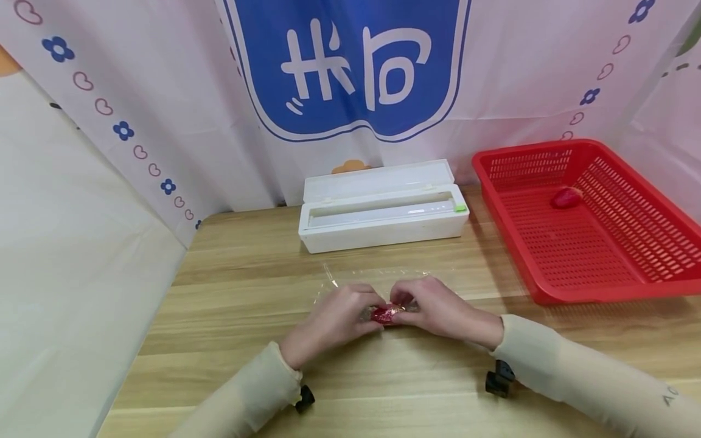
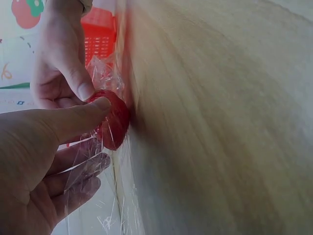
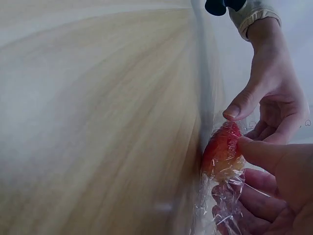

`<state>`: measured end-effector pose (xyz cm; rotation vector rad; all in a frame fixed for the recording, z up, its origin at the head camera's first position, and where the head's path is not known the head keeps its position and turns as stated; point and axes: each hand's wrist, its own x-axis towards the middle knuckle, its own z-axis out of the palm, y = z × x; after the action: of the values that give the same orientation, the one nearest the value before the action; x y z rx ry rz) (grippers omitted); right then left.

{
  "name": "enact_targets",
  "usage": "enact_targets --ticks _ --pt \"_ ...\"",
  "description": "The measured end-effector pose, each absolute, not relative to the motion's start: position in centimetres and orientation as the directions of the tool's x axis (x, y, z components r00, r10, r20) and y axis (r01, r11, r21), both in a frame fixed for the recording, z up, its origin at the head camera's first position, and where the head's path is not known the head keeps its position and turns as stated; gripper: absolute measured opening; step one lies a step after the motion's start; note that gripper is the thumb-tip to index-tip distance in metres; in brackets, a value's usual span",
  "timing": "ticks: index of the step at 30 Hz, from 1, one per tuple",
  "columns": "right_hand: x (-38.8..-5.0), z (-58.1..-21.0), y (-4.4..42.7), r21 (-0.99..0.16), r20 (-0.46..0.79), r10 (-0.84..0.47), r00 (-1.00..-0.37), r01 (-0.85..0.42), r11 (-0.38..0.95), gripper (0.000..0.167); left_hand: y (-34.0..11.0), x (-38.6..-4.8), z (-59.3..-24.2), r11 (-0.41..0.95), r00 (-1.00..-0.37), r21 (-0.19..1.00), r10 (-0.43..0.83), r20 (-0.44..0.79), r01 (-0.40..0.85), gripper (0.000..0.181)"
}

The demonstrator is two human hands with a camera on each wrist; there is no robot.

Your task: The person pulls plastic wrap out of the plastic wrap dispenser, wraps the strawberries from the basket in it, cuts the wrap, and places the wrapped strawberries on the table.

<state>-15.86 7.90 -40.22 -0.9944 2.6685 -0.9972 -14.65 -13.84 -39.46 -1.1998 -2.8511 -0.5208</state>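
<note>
A small red item [image 1: 385,314] wrapped in clear film lies low over the wooden table, between the two hands. From its left side the left hand [image 1: 341,316] grips it, thumb on the near side. The right hand [image 1: 438,307] pinches the other end with thumb and curled fingers. In the left wrist view the red item [image 2: 115,122] has film [image 2: 105,73] drawn over it and trailing past the fingers. The right wrist view shows the item [image 3: 222,152] red with a yellowish part, crinkled film [image 3: 227,205] bunched beside it.
Behind the hands stands an open white box [image 1: 383,234] with a roll inside and a green piece at its right end. A red plastic basket [image 1: 537,267] at the right holds one red item [image 1: 566,197]. A printed cloth [image 1: 219,121] hangs behind the table [image 1: 219,304].
</note>
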Motion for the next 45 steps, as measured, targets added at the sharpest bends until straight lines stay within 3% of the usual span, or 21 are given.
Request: enact_targets --ticks 19,27,32,40,45 --pt "-15.9 -40.2 9.4 -0.608 0.119 -0.697 -0.707 -0.606 0.512 0.018 -13.7 -14.6 -39.4 0.642 -0.709 0.371 0.702 0.067 0.671 0.032" --pt "-16.5 -40.6 9.6 -0.702 0.09 -0.705 -0.703 -0.547 0.457 0.012 -13.5 -14.5 -39.2 0.628 -0.687 0.307 0.713 0.14 0.715 0.029" --pt "-16.6 -40.5 9.6 -0.686 0.07 -0.703 -0.708 -0.546 0.482 0.011 -13.5 -14.5 -39.4 0.622 -0.679 0.299 0.72 0.146 0.724 0.027" --pt "-16.4 -39.9 9.5 -0.621 0.148 -0.675 -0.723 -0.599 0.505 0.018 -13.4 -14.7 -39.6 0.665 -0.72 0.318 0.688 0.093 0.676 0.024" --pt "-16.7 -40.3 9.5 -0.612 0.129 -0.686 -0.716 -0.602 0.513 0.016 -13.3 -14.8 -39.6 0.683 -0.739 0.322 0.669 0.085 0.655 0.025"
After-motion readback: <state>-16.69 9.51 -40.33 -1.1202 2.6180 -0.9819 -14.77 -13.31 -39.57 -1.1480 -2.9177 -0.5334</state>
